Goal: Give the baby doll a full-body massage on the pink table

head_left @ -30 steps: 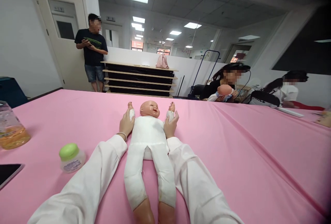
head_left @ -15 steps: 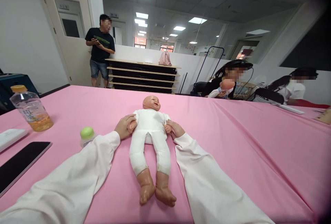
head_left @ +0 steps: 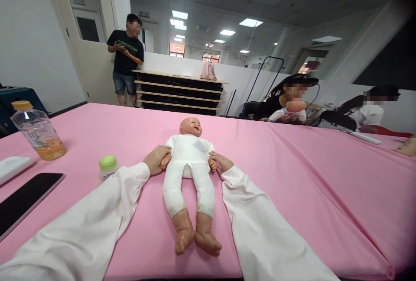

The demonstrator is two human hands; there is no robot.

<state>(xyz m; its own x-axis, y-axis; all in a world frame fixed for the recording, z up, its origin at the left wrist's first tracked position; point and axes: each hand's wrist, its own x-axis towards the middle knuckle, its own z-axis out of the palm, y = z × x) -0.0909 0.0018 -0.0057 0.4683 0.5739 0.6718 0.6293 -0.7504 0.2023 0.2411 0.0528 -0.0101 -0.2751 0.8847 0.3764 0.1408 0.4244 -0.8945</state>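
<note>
A baby doll [head_left: 191, 153] in a white cloth suit lies on its back on the pink-covered table [head_left: 260, 159], head away from me and bare feet towards me. My left hand [head_left: 157, 159] is closed around the doll's arm on the left side, just above its small hand. On the other side, my right hand [head_left: 221, 162] holds the doll's other arm near the wrist, fingers curled over it. Both thumbs are mostly hidden. Near my left sleeve stands a small jar [head_left: 108, 167] with a green lid, partly covered by the sleeve.
On the left are a drink bottle [head_left: 40, 131], a black phone [head_left: 29, 201] and a white case [head_left: 14, 168]. Behind the table, one person [head_left: 125, 56] stands by stacked boards [head_left: 180, 92]. To the right, a seated person [head_left: 276, 103] holds another doll [head_left: 292, 110].
My hands stay on the doll's arms, with the right fingers shifted slightly. The view has tilted a little. The seated person's doll has moved a bit to the right.
</note>
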